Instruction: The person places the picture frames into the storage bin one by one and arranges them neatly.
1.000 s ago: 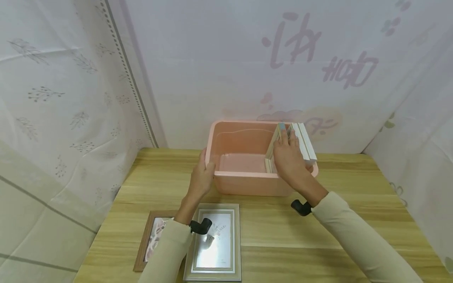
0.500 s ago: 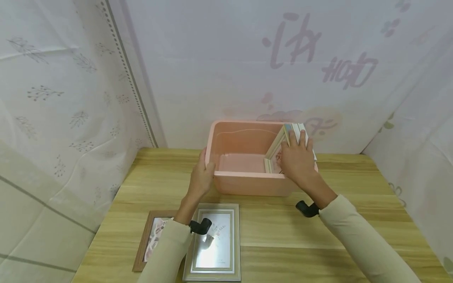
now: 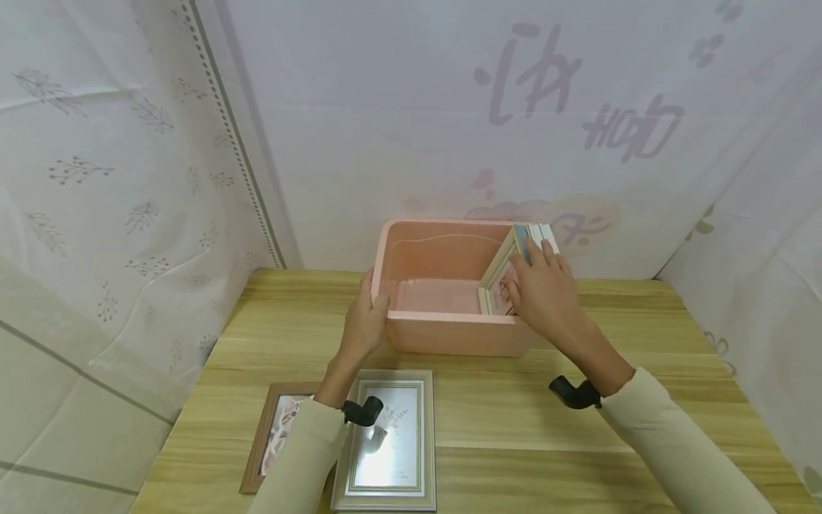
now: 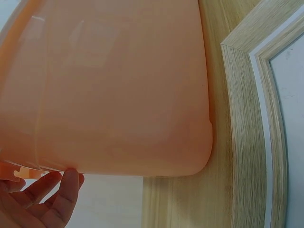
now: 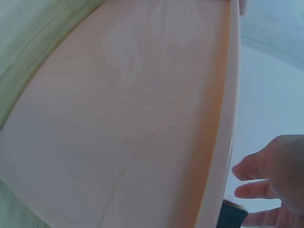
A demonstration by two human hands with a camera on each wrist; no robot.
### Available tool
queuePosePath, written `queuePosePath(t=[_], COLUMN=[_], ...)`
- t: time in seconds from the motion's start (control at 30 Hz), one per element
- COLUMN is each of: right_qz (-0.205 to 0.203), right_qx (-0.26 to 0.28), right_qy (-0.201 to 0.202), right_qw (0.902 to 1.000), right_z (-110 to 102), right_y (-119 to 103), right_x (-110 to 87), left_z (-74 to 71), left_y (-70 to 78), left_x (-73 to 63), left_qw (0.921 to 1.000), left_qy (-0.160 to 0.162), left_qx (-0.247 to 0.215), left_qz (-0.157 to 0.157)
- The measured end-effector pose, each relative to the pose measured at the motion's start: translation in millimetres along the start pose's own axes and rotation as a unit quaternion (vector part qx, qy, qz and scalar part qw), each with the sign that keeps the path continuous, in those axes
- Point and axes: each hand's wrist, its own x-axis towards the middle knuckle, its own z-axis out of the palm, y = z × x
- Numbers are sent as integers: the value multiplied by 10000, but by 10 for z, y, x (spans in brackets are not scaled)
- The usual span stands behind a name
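Note:
A pink plastic tub [image 3: 456, 335] stands at the back of the table. My left hand [image 3: 366, 321] grips its left rim; in the left wrist view the fingertips [image 4: 69, 190] bear against its outer wall. Several picture frames stand on edge, leaning to the right, at the tub's right end. The leftmost picture frame [image 3: 497, 268] shows a pale border and a pinkish picture. My right hand [image 3: 546, 293] lies over the frames, fingers fairly straight across their top edges. In the right wrist view, the right hand [image 5: 280, 175] is partly cut off beyond the tub's rim.
On the table [image 3: 514, 428] in front of the tub lies a cream picture frame [image 3: 385, 435] with reflective glass. A brown picture frame [image 3: 263, 435] lies left of it, partly under my left sleeve. A printed cloth [image 3: 449, 128] hangs behind the table.
The right hand has shifted right across the frames, and the leftmost frame's top edge has moved right against the others. My left hand has stayed on the rim.

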Motion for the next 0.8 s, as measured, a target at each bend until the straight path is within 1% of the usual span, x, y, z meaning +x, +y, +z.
queuePosePath(t=[0.17,0.3,0.37,0.47,0.63,0.7,0.8], right_qz=[-336,-494,-576,-673,-765,-846,-1082], right_qx=[227,529,647,817,1064,1088,1030], right_qy=[600,1039,1189,1234,1136,1164,1264], right_qw=[9974,9919,9891,9867,9848,9836,9807], right_z=[8,21,22,8,-8,-9,-6], right_y=[-50,-99,-129,-185,-277,-304,-343], right_x=[-128,-218,-256,-304,-351,-367,-395], left_z=[4,6,6,4,-3,-3,-3], left_y=[-10,-12,-11,-7,-3,-2,1], left_x=[-7,-11,-13,-12,-4,1,8], left_qw=[10000,10000,10000,10000,10000,10000,10000], left_qy=[-9,-18,-28,-33,-27,-15,-3], left_qx=[-32,-27,-9,16,25,38,49], left_qz=[-56,-65,-69,-65,-35,-43,-46])
